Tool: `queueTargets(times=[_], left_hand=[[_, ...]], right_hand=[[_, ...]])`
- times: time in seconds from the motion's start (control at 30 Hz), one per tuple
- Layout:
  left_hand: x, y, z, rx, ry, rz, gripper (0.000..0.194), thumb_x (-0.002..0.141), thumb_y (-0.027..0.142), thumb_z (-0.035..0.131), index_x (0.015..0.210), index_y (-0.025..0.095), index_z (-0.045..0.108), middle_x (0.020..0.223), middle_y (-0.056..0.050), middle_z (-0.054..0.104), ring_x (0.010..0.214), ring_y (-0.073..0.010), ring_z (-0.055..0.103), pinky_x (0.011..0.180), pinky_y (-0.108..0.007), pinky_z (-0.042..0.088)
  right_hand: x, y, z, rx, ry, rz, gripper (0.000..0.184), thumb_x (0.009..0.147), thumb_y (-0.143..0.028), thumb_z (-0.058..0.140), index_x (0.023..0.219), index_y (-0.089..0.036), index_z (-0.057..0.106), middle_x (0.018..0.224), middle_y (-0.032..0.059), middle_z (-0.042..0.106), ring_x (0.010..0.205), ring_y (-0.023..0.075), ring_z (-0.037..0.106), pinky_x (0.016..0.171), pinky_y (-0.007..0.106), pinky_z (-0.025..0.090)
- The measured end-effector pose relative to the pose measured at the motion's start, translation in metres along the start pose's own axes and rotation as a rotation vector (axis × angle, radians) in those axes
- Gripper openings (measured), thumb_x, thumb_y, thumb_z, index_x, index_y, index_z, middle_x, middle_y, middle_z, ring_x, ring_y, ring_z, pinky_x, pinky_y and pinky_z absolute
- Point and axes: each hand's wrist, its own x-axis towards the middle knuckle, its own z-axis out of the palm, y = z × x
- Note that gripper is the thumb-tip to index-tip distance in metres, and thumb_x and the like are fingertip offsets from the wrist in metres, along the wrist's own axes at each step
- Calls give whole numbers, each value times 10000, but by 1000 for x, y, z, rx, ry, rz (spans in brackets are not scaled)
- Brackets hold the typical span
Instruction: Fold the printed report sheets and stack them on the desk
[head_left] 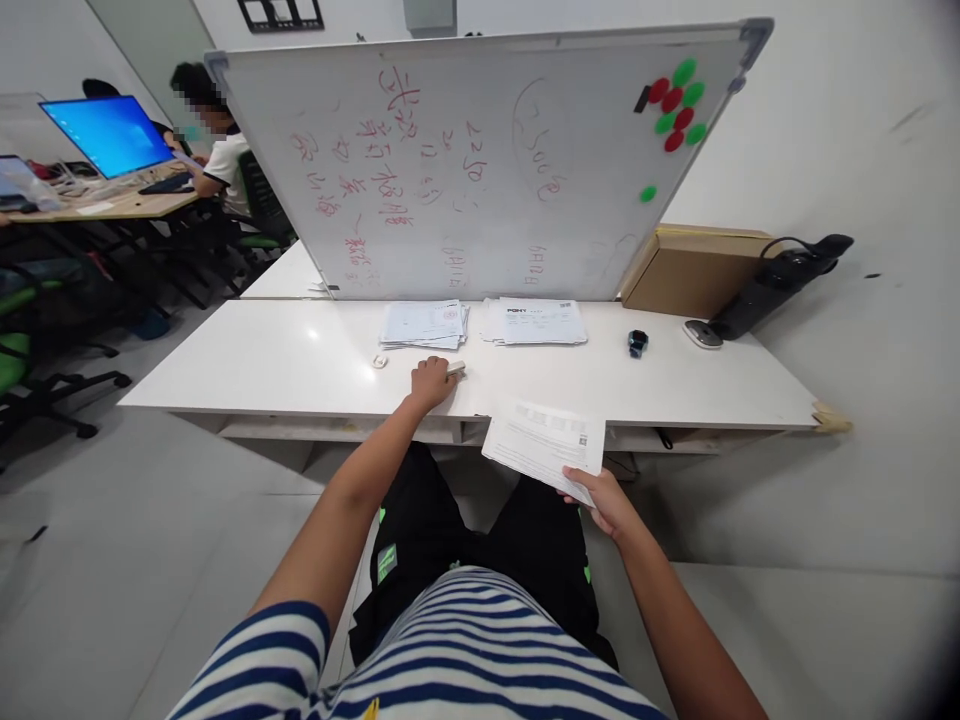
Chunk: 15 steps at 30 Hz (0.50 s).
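Paper (544, 440) — flat, rectangular (finely printed), white

Bright light, glare on desk (285, 360)

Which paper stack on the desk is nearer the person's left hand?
The left stack: its near edge lies just beyond the left hand, while the right stack sits farther over.

It's an ofc w/ PC monitor (109, 135), whiteboard (487, 170) & swivel chair (261, 200).
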Motion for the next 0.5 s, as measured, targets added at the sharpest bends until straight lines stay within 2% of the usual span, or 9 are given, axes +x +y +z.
queueTargets(times=[0.07,0.13,0.2,0.33,0.43,0.5], left_hand=[[2,-6,5,32,-30,88,440,863,495,482,1161,178,544,1229,-162,542,1156,-333,449,929,-433,351],[2,-9,5,18,-39,189,458,841,558,485,1101,193,575,1201,-133,565,1160,-315,442,922,-398,352],[3,-10,3,-21,-62,232,483,824,615,465,1050,214,608,1188,-99,588,1177,-300,431,921,-369,349],[13,-9,-4,-173,-94,156,571,888,619,269,887,221,678,1057,-69,663,1051,-265,530,900,-342,342],[22,-6,-6,-318,-56,77,619,877,641,260,806,206,695,948,-76,694,944,-260,573,883,-339,341],[29,-3,-7,-394,-32,54,617,861,659,283,817,206,700,948,-76,700,934,-266,576,870,-338,347]], right_hand=[[4,-2,3,3,-3,0,380,654,-253,744,1006,-138,659,926,107,725,592,205,659,440,296,544],[12,-6,9,-4,9,-9,385,651,-236,737,1010,-126,654,889,106,727,579,203,656,425,288,529],[22,-12,18,-27,13,-23,363,646,-215,726,987,-112,656,817,101,726,548,200,648,407,285,515],[44,-23,39,-82,-18,-48,264,640,-168,706,890,-102,655,704,82,714,507,189,637,394,275,513],[56,-27,50,-98,-41,-39,232,637,-158,706,858,-113,648,700,74,717,516,187,644,412,280,539],[60,-28,55,-98,-68,-34,232,639,-159,704,861,-118,650,715,73,720,526,187,648,420,281,550]])
